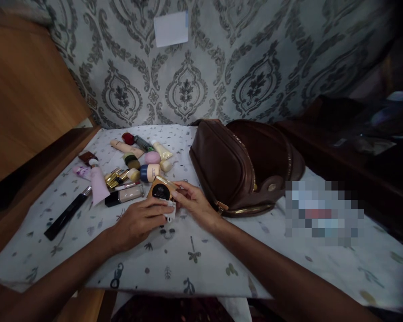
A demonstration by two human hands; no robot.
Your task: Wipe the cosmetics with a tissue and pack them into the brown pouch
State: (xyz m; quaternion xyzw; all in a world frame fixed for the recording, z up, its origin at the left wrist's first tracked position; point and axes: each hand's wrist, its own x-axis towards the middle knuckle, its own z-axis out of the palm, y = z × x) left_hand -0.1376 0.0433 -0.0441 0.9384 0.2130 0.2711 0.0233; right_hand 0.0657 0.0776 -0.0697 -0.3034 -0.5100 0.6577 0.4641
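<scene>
Mid-desk: a small gold-and-black case (160, 190) between two hands

On the left, a wooden panel and its ledge bound the desk (221, 273); the far edge meets a patterned wall covering (186, 82), and the near edge runs beneath both forearms. Printed cloth lies exposed at the near left, in a wide wedge between the forearms, and near right beyond the right forearm. Dark furniture closes off the right.

From the left come a long black tube (65, 218), lying aslant, then a pink tube (99, 184), gold tubes (113, 179) and a black-capped bottle (125, 195). The left hand (137, 222) reaches in just right of the bottle, its fingers closed on a crumpled white wad (169, 210) against the near side of the case. The right hand (195, 205) pinches the case by its right side.

Crowding the far side of the case are a navy-and-peach jar (150, 172) and, farther off, a cream tube (161, 150). To the right, a large brown bag (218, 174) stands close beside the right hand, blocking that side; beyond it, a pixelated patch hides whatever lies there.
</scene>
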